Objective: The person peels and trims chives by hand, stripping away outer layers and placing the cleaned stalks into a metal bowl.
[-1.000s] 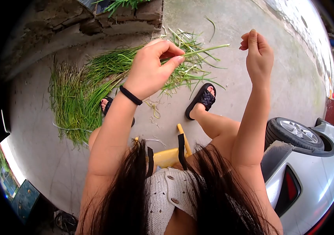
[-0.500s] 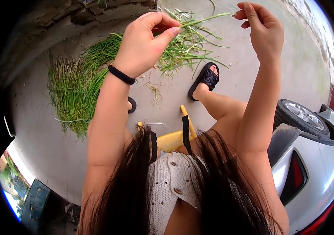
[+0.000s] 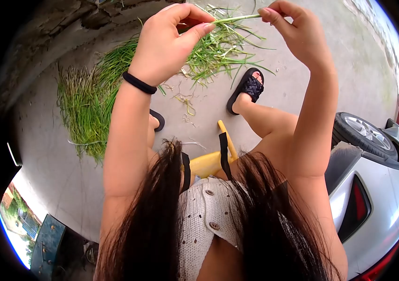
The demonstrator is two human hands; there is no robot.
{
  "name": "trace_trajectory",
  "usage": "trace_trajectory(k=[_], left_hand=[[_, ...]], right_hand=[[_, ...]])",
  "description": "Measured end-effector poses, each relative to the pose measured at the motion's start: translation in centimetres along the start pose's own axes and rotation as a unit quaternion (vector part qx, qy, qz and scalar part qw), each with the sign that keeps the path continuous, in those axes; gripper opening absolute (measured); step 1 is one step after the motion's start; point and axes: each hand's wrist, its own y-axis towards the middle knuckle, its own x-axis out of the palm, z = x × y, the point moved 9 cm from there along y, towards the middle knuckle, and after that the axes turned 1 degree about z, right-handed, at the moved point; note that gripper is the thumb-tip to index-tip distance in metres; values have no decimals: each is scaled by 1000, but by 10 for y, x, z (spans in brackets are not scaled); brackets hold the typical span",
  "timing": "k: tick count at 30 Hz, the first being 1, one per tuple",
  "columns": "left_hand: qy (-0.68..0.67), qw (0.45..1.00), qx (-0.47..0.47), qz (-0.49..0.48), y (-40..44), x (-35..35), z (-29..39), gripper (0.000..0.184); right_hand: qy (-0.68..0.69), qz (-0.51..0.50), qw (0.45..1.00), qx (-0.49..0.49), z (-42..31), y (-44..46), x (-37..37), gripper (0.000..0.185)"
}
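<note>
A slender pale-green stalk, like a scallion or garlic shoot, is stretched nearly level between both hands. My left hand, with a black band at the wrist, pinches one end between thumb and fingertips. At the other end, the thumb and fingers of my right hand are closed on the tip. Below and behind them, a loose heap of green stalks lies scattered on the concrete. To the left lies a thick bundle of long green stalks, with a pale string across its lower part; my left arm partly hides it.
I sit on a yellow stool, with black sandals on the concrete floor. Peeled scraps lie between my feet. A silver car part with a wheel stands close on the right. A rough ledge runs along the upper left.
My right hand has moved left and down to the stalk's free end and closed on it. My left hand has shifted slightly left, still pinching the stalk.
</note>
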Motion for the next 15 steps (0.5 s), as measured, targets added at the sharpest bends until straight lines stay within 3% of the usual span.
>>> trace_trajectory(k=[2, 6, 8, 9, 11, 12, 15], left_hand=[[-6, 1000, -16, -2, 1, 4, 6, 11], [26, 1000, -8, 7, 2, -4, 2, 14], [42, 999, -21, 17, 3, -14, 11, 20], [14, 997, -65, 36, 6, -13, 9, 8], [9, 998, -53, 21, 5, -5, 10, 10], [6, 999, -47, 11, 3, -1, 9, 10], [-16, 998, -53, -4, 1, 0, 5, 11]], right_hand=[[32, 78, 996, -12, 1, -1, -17, 19], [-126, 202, 966, 102, -3, -4, -53, 17], [-133, 220, 960, -110, -33, -1, -44, 13], [-79, 167, 983, 2, -49, 2, -28, 11], [-122, 74, 975, -172, -75, -3, 13, 13], [-135, -32, 971, -193, -77, -5, 33, 13], [-100, -102, 990, 16, -38, 1, 47, 12]])
